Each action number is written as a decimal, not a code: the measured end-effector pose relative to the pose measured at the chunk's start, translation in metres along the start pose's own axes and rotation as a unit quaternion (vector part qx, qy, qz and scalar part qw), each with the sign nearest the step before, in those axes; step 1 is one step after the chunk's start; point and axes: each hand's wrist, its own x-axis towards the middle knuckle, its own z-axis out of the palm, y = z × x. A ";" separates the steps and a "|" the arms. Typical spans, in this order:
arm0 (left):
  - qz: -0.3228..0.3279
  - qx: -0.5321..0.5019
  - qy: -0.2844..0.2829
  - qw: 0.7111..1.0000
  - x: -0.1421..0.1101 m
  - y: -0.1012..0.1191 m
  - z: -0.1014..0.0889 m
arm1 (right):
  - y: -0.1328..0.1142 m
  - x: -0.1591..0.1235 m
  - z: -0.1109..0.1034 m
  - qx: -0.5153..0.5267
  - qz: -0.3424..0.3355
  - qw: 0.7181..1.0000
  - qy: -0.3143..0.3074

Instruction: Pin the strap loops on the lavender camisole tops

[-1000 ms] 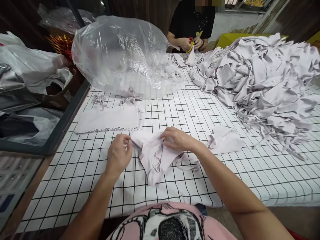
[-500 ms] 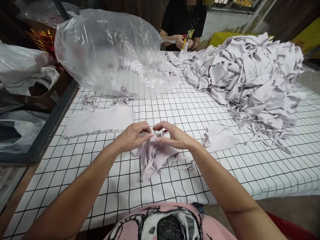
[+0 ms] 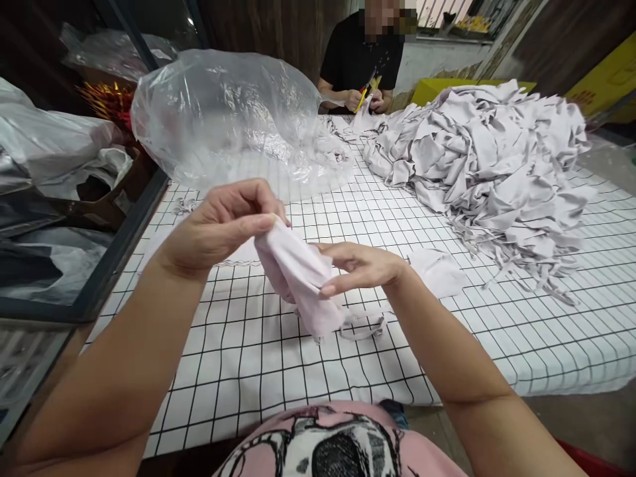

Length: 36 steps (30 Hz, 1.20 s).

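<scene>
A pale lilac-grey piece of cloth [image 3: 298, 265] is lifted above the checked table and hangs in soft folds. My left hand [image 3: 228, 225] pinches its upper end between thumb and fingers. On the cloth's right side is my right hand [image 3: 358, 265], its thumb and fingers closing on the edge; the fingertips are partly hidden. Thin strips [image 3: 365, 324] of the same colour lie on the table below my right wrist. Beyond that wrist rests a flat cloth piece [image 3: 437, 271]. A flat stack of cloth [image 3: 161, 242] is mostly covered by my left hand and forearm.
A large heap of similar cloth [image 3: 487, 159] covers the right rear of the checked tablecloth [image 3: 238, 371]. A big clear plastic bag [image 3: 223, 119] stands at the back left. Across the table, a person [image 3: 360, 66] holds yellow-handled scissors [image 3: 361, 99]. Bagged goods [image 3: 54, 139] sit at the left.
My left hand has moved up and left, raising the cloth off the table and stretching it out. My right hand has shifted slightly right, onto the cloth's side.
</scene>
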 end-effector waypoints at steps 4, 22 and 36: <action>0.131 -0.090 0.024 0.987 -0.004 0.004 -0.028 | 0.002 -0.031 -0.014 0.131 -0.024 0.991 -0.021; 0.012 0.284 0.017 0.959 0.036 0.020 -0.126 | -0.049 -0.041 -0.103 -0.335 0.131 0.873 0.330; 0.005 0.340 -0.124 0.932 0.037 0.034 -0.108 | -0.096 -0.059 -0.099 -0.181 0.052 0.912 0.364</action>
